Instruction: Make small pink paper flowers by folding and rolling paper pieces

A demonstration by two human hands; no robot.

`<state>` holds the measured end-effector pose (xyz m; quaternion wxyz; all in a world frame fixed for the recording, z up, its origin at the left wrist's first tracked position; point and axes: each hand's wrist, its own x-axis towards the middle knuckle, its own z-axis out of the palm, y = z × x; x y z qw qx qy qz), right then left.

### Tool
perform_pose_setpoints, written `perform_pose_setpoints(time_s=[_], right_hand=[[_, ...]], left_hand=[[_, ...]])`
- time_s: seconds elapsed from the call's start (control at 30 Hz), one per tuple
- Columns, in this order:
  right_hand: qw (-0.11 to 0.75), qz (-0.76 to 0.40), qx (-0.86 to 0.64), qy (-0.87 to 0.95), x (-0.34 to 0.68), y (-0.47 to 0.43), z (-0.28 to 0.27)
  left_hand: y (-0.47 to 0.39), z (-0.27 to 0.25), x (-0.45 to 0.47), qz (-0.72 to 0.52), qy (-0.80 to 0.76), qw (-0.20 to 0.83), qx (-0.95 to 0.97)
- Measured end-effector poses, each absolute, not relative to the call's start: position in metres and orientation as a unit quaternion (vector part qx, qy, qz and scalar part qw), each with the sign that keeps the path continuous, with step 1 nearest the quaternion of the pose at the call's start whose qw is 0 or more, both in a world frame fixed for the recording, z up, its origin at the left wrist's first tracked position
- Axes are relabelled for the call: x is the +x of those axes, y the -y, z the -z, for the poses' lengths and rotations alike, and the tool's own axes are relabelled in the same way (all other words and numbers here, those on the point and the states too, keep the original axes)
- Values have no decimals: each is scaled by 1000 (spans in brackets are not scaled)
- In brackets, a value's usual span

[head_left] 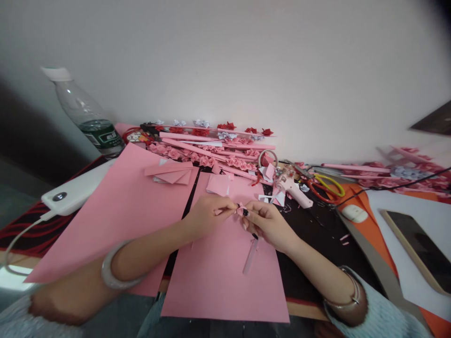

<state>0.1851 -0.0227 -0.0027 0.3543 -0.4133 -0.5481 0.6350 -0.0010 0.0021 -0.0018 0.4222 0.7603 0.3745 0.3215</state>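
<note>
A small folded pink paper flower (240,210) is pinched between the fingertips of my left hand (211,215) and my right hand (269,223). Both hands hover over a large pink sheet (225,286). Below my right hand a thin pale stick (250,257) slants downward; whether its upper end is in my curled fingers I cannot tell. Just beyond the hands lies a short stack of pink paper squares (218,184). Another fanned pile of pink squares (171,172) rests on a second pink sheet (116,197) at the left.
Finished paper flowers and pink rolled sticks (211,150) line the wall. A glue gun (294,188), scissors (327,187) and paper scraps lie to the right, near a white earphone case (354,213) and a phone (419,249). A bottle (88,117) and white power bank (73,188) stand left.
</note>
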Motion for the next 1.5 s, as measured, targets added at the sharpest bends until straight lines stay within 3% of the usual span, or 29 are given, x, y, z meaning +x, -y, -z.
perform_pose_setpoints(time_s=[0.1,0.23,0.43,0.73,1.17,1.5], right_hand=[[368,-631,-412,545,186,22,4],[385,-606,-419,556,184,23,2],[362,-539,-462,604,181,27,-3],[318,-421,-509,680,183,29,5],[329,-408,-519,675,181,31,5],[328,-368,-503,710,184,30,8]], left_hand=[[-2,6,-1,-354,-364,433,745],[-3,10,0,-377,-296,542,691],[-4,10,3,-370,-354,582,632],[-6,11,4,-356,-386,558,643],[-3,4,3,-369,-365,467,716],[-4,6,4,-340,-396,520,676]])
